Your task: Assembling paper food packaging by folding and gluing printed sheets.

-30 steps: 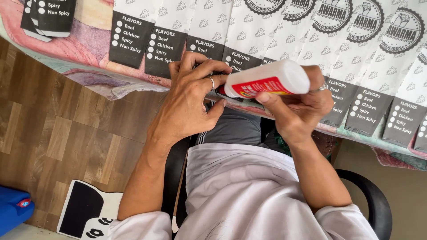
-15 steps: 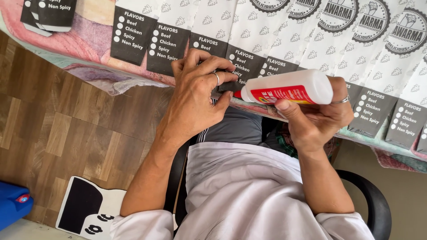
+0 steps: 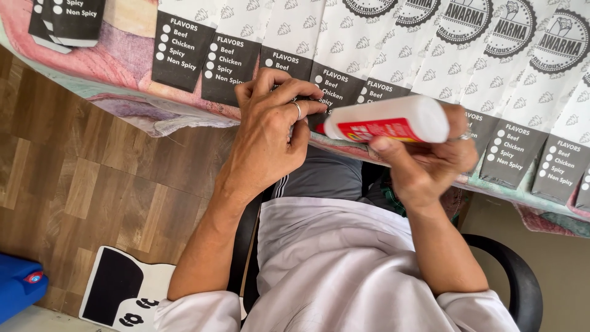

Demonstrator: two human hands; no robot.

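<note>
Left hand (image 3: 270, 132) hides the glue bottle (image 3: 387, 120) tip; right hand (image 3: 424, 160) grips it.

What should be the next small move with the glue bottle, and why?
Probably squeeze the glue bottle gently along the dark flap. Its red tip already points at the flap edge, the right hand grips the bottle body, and the left hand presses the paper bag flat on the table.

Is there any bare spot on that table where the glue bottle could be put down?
Little. Overlapping paper bags cover the table edge from the left hand to the far right. The one bare patch is pink tablecloth at upper left, between a dark stack and the first bag flap. The right hand holds the glue bottle above the crowded row.
</note>
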